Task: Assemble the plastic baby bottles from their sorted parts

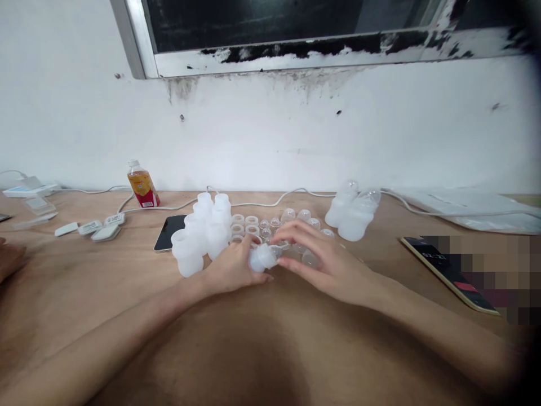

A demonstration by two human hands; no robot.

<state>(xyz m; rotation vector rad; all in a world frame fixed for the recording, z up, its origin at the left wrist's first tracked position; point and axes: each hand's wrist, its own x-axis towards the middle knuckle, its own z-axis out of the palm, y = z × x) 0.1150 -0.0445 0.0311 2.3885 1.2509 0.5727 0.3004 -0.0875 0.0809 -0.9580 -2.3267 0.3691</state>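
My left hand (234, 264) is wrapped round a small white translucent bottle (261, 258), tilted with its top toward the right. The thumb and fingers of my right hand (315, 256) are at the bottle's top end, closed round a clear piece (279, 250). Just left of my left hand stand several open white bottles (187, 254) in a group. Behind my hands lie rows of white rings (252, 220) and several clear domed caps (288, 215). To the right stand a few bottles with clear domed tops (354, 217).
A dark phone (169, 232) lies behind the open bottles, another phone (448, 273) at the right. A drink bottle (142, 185) stands by the wall near a white cable (270, 204). White flat pieces (105, 232) and another person's hand (10, 259) are at the left.
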